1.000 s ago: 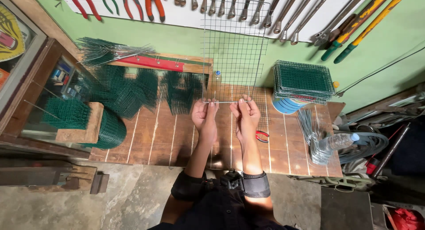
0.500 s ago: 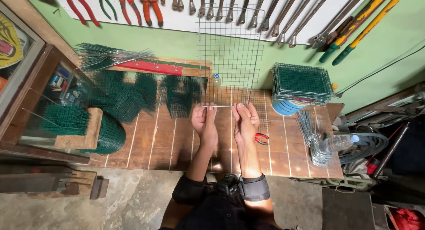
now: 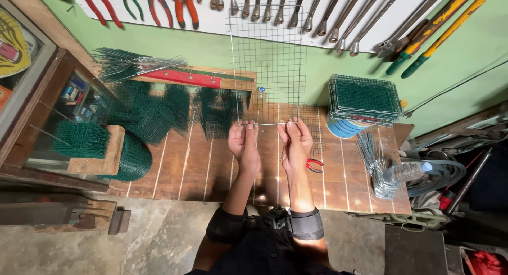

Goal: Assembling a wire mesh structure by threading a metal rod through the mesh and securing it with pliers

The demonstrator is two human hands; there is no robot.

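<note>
Left hand [image 3: 244,142] and right hand [image 3: 296,141] both pinch the near edge of a bare wire mesh panel [image 3: 267,63], thumbs and fingertips closed on the bottom wire, hands just beside each other near the panel's middle. Panel stands roughly upright over the middle of the wooden surface [image 3: 185,169], far edge up against the wall tools. Red-handled pliers [image 3: 314,165] lie just right of the right hand. Stack of green mesh panels [image 3: 365,97] sits on a blue tub at the far right corner; loose green mesh pieces [image 3: 153,113] crowd the far left. Bundle of bent wires [image 3: 373,164] and a plastic bottle [image 3: 405,172] near the right edge. Judgement: to handle it well, keep the grip even on both sides so the panel doesn't twist, and keep the bottom wire level.
</note>
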